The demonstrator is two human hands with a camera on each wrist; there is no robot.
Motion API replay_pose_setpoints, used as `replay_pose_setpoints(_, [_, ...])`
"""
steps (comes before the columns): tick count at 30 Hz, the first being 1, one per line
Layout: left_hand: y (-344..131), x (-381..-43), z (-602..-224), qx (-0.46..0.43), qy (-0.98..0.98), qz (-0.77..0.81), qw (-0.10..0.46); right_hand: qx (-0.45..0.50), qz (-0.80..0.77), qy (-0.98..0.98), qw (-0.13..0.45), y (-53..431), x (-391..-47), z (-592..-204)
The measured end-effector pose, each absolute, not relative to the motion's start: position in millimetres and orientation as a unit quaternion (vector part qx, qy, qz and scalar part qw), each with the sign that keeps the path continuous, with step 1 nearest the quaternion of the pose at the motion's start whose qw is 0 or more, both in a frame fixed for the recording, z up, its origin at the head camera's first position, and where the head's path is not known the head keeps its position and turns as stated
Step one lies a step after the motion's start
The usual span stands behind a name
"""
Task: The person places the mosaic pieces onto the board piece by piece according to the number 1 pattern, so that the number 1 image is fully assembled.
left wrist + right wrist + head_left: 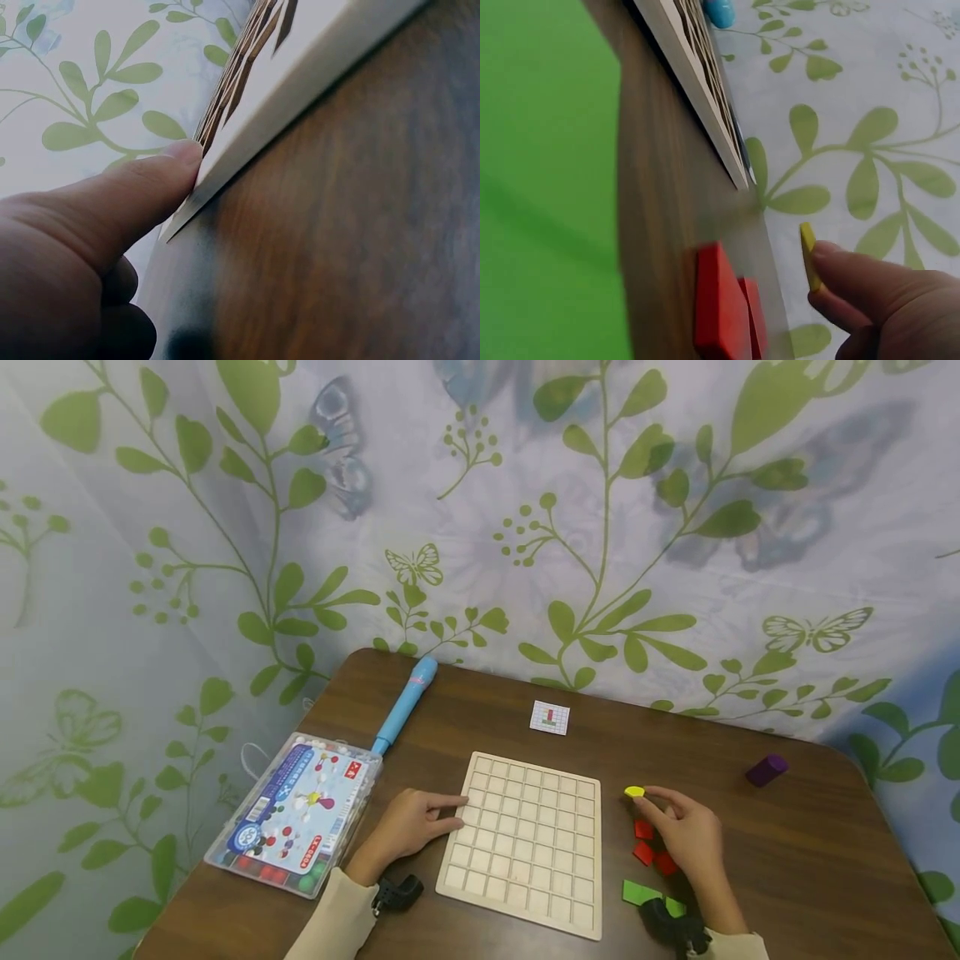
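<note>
A pale wooden grid board [531, 843] lies on the table, its square compartments bare. At its left edge rests my left hand [416, 822], index finger and thumb stretched out to the frame; one fingertip touches the board's rim [255, 142] in the left wrist view. My right hand [686, 835] pinches a small yellow tile [634, 792] between thumb and finger, right of the board. In the right wrist view the yellow tile [808, 255] is seen edge-on, above the table. Below that hand lie several red square tiles [643, 853] and green tiles [640, 892].
A small pattern card [550, 717] lies behind the board. To the left are a clear plastic case [300, 810] of coloured balls and a light blue microphone-shaped object [405, 706]. A purple cylinder [767, 770] lies at the right. A leaf-print curtain [480, 527] hangs behind the table.
</note>
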State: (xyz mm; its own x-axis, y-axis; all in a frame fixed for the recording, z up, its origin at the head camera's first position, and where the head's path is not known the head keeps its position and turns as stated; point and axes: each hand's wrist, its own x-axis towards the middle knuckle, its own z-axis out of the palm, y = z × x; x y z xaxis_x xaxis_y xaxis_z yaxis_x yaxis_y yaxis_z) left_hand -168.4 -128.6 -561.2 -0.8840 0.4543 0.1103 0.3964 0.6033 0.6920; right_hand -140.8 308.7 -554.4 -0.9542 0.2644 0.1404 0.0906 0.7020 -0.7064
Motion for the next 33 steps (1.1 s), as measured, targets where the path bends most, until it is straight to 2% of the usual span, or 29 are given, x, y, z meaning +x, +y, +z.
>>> replay_pose_setpoints(14, [-127,-168,-560,0.232,0.895,0.380,0.042,-0.068,0.381,-0.915,0.113,275,-141,-540])
replay_pose_setpoints(33, [-128,-168,-561,0.237,0.902,0.361,0.030,-0.036,0.496,-0.857,0.133,209,-157,-528])
